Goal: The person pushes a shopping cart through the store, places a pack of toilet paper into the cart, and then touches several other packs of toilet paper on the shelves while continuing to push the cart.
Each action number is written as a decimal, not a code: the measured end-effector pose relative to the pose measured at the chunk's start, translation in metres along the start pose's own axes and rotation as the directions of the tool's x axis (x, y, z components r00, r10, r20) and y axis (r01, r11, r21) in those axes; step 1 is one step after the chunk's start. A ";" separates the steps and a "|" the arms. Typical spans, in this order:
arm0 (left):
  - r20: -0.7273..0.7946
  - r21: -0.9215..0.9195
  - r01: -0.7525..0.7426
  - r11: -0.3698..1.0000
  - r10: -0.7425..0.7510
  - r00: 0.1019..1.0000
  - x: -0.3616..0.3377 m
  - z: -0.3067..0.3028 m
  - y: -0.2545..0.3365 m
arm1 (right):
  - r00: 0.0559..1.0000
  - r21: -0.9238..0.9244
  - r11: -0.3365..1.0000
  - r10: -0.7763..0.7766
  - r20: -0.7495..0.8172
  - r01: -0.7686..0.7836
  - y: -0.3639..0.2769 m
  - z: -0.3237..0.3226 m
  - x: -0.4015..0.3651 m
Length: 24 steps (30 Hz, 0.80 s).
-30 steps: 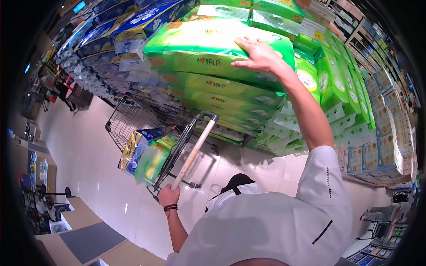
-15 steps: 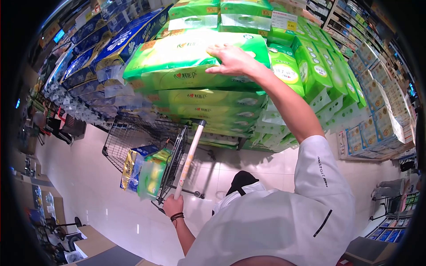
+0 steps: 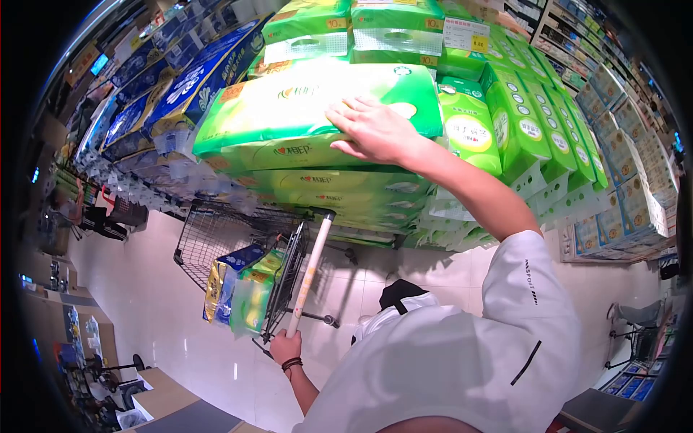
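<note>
My right hand (image 3: 372,130) lies with its fingers spread on the front part of a large green tissue pack (image 3: 289,108), which tops a stack of similar green packs (image 3: 332,198). Lower down, my left hand (image 3: 286,346) is wrapped round the near end of the white handle (image 3: 311,278) of a black wire shopping cart (image 3: 216,234). Inside the cart are a green pack (image 3: 253,296) and a blue and gold pack (image 3: 222,285). A dark band circles my left wrist.
Blue packs (image 3: 206,76) are piled left of the green stack. More green packs (image 3: 520,123) with plastic handles stand on the right, under a price sign (image 3: 465,35). Farther right is a tall stack of patterned cartons (image 3: 621,180). Pale tiled floor (image 3: 180,353) lies below the cart.
My right hand has slid slightly down and toward the front edge of the top pack. The view has shifted a little. My left hand still holds the cart handle.
</note>
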<state>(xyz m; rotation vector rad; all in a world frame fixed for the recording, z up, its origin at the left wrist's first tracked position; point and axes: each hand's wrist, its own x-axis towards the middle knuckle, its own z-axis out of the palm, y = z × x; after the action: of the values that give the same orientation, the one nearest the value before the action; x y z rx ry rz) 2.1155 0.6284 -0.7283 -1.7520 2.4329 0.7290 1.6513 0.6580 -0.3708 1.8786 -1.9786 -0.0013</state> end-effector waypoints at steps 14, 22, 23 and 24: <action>-0.158 -0.442 -0.282 0.852 0.236 0.959 0.029 -0.024 0.092 | 0.848 0.543 0.762 0.506 -0.157 -0.353 0.057 -0.012 -0.137; -0.600 -0.681 -0.507 0.528 -0.006 0.800 0.187 -0.112 0.205 | 0.799 0.619 0.738 0.530 -0.283 -0.270 0.056 0.005 -0.126; -0.596 -0.712 -0.508 0.485 -0.035 0.802 0.207 -0.124 0.213 | 0.807 0.614 0.742 0.521 -0.277 -0.268 0.057 0.005 -0.128; -0.640 -0.702 -0.575 0.420 -0.021 0.768 0.242 -0.125 0.205 | 0.812 0.607 0.749 0.513 -0.280 -0.264 0.060 0.005 -0.129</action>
<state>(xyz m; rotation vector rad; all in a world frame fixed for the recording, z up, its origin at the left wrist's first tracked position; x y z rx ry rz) 1.8716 0.4147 -0.6229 -2.0002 3.0995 2.1691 1.5937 0.7858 -0.3966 1.4888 -2.1342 1.1252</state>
